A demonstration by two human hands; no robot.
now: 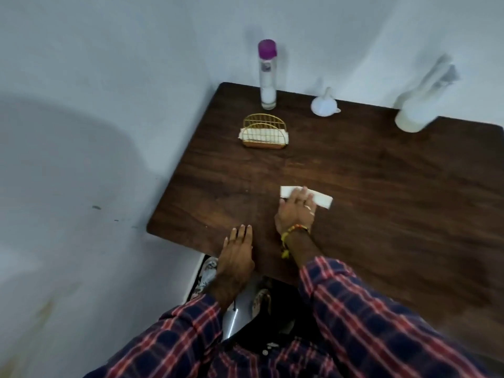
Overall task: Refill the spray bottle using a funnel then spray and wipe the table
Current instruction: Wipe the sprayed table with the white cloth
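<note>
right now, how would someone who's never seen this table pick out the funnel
Start at the dark wooden table and look along its far edge by the wall. Between the tall clear bottle with a purple cap and the blurred white spray bottle sits the funnel. It is the small white cone lying mouth-down, spout pointing up, much shorter than either bottle.

The spray bottle (421,102) at the back right is so motion-blurred you can't make out its nozzle or trigger. The right hand (297,211) covers the middle of the folded tissue (321,199), and the surface (354,173) runs off the right edge of the frame.
</note>
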